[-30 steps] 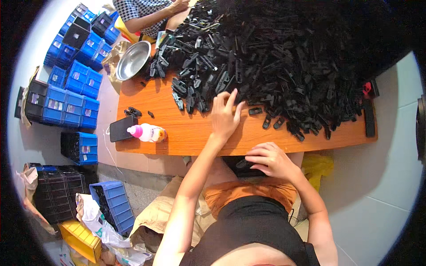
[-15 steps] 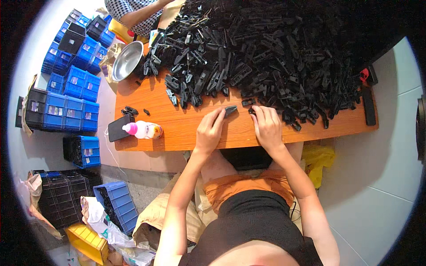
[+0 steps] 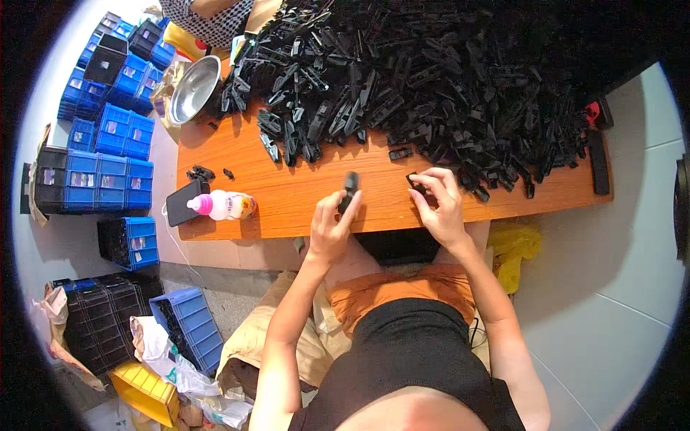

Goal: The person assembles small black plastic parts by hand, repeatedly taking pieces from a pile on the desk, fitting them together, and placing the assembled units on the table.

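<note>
Head view showed the left hand [image 3: 330, 231] nearly closed on 1 long part [image 3: 351, 187] and the right hand [image 3: 443, 213], loosely curled, pinching 1 small piece [image 3: 415, 182], both near the table's [image 3: 287, 208] front edge, where light fingertip grips seemed best.

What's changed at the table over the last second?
The left hand has drawn back from the pile of black parts toward the near edge of the table and now holds a long black part. The right hand has come up from below that edge and now pinches a small black piece. The bottle, dark flat device and metal bowl stayed put.
</note>
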`<state>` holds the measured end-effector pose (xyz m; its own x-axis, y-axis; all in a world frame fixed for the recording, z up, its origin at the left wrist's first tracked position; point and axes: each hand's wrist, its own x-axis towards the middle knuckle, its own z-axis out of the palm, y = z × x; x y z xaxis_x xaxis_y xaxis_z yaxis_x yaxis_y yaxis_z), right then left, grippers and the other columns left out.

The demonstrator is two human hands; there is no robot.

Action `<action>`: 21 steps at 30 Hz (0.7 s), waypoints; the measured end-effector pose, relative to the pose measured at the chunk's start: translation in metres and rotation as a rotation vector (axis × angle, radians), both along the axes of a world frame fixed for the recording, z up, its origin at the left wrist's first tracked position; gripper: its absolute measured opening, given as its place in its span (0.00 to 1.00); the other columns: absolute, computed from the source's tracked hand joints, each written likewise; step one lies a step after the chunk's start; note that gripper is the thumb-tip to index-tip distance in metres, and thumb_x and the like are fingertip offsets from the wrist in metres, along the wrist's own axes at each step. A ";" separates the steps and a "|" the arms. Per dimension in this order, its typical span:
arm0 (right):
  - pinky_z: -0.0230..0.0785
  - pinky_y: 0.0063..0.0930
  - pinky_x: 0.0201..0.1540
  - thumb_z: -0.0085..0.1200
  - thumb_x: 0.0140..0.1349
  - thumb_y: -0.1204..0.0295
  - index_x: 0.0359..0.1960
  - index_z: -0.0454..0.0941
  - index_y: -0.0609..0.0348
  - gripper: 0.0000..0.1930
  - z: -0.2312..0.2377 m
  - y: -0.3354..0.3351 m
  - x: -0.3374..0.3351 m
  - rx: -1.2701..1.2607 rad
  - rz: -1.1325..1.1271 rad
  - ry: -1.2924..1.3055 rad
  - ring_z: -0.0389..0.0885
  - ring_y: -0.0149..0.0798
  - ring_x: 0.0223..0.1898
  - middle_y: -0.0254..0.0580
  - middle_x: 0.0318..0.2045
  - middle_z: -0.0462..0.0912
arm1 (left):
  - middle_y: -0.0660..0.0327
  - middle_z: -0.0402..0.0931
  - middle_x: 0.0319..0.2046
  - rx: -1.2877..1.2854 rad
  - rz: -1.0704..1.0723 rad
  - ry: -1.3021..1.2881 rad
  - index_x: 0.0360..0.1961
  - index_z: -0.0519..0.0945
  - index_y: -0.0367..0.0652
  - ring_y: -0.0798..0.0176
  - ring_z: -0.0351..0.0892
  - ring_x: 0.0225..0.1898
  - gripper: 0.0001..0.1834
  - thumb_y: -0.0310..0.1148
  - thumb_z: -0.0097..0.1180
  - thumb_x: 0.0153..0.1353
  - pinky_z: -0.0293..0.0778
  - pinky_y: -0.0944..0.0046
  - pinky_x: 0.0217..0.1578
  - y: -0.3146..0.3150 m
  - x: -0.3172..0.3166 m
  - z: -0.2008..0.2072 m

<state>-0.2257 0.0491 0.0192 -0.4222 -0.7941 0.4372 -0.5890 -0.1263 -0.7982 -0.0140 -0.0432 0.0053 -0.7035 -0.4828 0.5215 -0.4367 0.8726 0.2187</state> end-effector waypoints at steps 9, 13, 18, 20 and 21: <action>0.72 0.33 0.42 0.61 0.53 0.80 0.45 0.78 0.63 0.16 -0.010 0.000 0.000 0.012 0.052 0.201 0.79 0.45 0.38 0.47 0.39 0.81 | 0.49 0.67 0.54 0.590 -0.028 0.006 0.61 0.70 0.44 0.51 0.70 0.46 0.32 0.21 0.56 0.51 0.70 0.57 0.48 0.016 -0.018 0.036; 0.72 0.35 0.43 0.60 0.53 0.79 0.45 0.78 0.63 0.16 -0.004 0.001 0.001 0.050 0.085 0.294 0.79 0.46 0.38 0.46 0.38 0.80 | 0.57 0.71 0.54 0.209 0.015 -0.061 0.59 0.71 0.45 0.50 0.69 0.51 0.30 0.19 0.55 0.52 0.63 0.55 0.56 -0.024 -0.015 0.029; 0.73 0.35 0.40 0.60 0.54 0.79 0.46 0.78 0.62 0.16 -0.003 -0.008 0.014 0.109 0.200 -0.051 0.80 0.47 0.37 0.46 0.38 0.80 | 0.58 0.76 0.46 0.264 -0.116 -0.026 0.52 0.78 0.45 0.52 0.72 0.51 0.24 0.24 0.61 0.51 0.68 0.57 0.52 -0.036 -0.009 0.009; 0.74 0.35 0.39 0.60 0.54 0.79 0.46 0.78 0.62 0.16 -0.004 -0.013 0.015 0.103 0.222 -0.040 0.80 0.47 0.37 0.47 0.38 0.80 | 0.57 0.77 0.44 0.341 -0.122 0.020 0.50 0.80 0.44 0.52 0.74 0.49 0.23 0.23 0.63 0.49 0.70 0.58 0.51 -0.037 -0.009 0.007; 0.74 0.35 0.38 0.60 0.54 0.79 0.46 0.78 0.63 0.16 -0.004 -0.015 0.015 0.097 0.242 -0.029 0.80 0.48 0.37 0.47 0.38 0.79 | 0.56 0.78 0.42 0.430 -0.117 0.105 0.48 0.81 0.43 0.53 0.76 0.47 0.22 0.23 0.65 0.48 0.72 0.59 0.48 -0.039 -0.010 0.007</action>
